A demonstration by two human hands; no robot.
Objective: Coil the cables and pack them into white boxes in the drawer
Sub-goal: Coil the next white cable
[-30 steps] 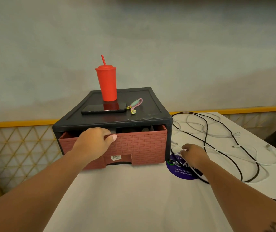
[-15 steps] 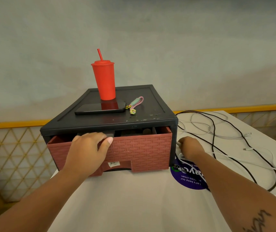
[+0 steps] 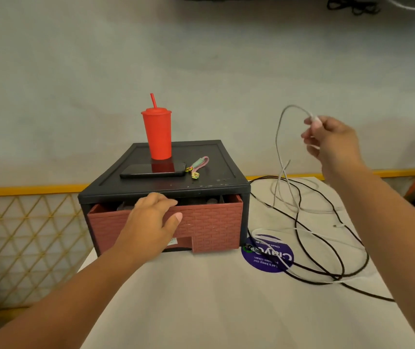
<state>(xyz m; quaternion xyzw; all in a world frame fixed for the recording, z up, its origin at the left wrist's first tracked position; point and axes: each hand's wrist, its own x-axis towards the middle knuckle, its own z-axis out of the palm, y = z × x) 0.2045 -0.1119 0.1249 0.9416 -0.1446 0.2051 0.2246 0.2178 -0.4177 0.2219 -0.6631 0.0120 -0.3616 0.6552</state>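
A white cable [image 3: 277, 139] hangs in a loop from the right hand [image 3: 332, 139], which pinches its end raised above the tabletop [image 3: 201, 298]; the rest trails down among black cables [image 3: 327, 248] lying tangled at the right. The left hand [image 3: 151, 220] grips the top edge of the brick-red drawer [image 3: 209, 222], slightly open in its black cabinet [image 3: 229, 182]. On the cabinet stand a red cup [image 3: 157, 134] and a phone [image 3: 152, 170].

Drawer [image 3: 209, 222] contents dark, unreadable; left hand [image 3: 151, 219] fingertips hidden inside; black cable [image 3: 367, 294] end behind right forearm [image 3: 377, 222].
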